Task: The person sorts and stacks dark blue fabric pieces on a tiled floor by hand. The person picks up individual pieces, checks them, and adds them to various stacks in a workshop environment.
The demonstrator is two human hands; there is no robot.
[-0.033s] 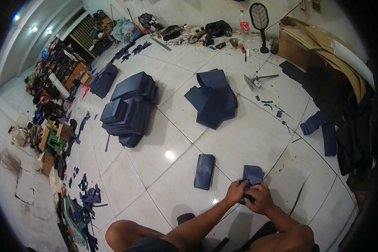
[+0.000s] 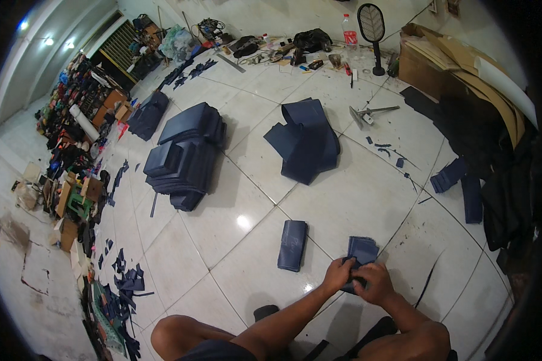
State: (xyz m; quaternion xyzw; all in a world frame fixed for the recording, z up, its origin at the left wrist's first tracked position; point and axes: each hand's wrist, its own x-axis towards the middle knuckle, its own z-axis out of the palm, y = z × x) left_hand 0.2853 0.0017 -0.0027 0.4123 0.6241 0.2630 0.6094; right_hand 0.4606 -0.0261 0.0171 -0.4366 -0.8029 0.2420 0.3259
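On the tiled floor close to me, a small stack of dark blue sheet-material pieces sticks out beyond my fingers. My left hand grips its left side, thumb on top. My right hand is bent over the near right part, fingers curled against the pieces; its fingertips are partly hidden. Just left of my hands lies a separate rectangular dark blue stack with faint light marks on its top, touched by neither hand.
Larger dark blue stacks stand left of centre. A loosely folded blue strip lies ahead. Farther right are a metal tool, small scraps and black material. Cardboard and an upright racket-shaped device stand by the wall.
The fingers of my right hand have shifted slightly on the small stack. My left hand and the things lying around stay in place.
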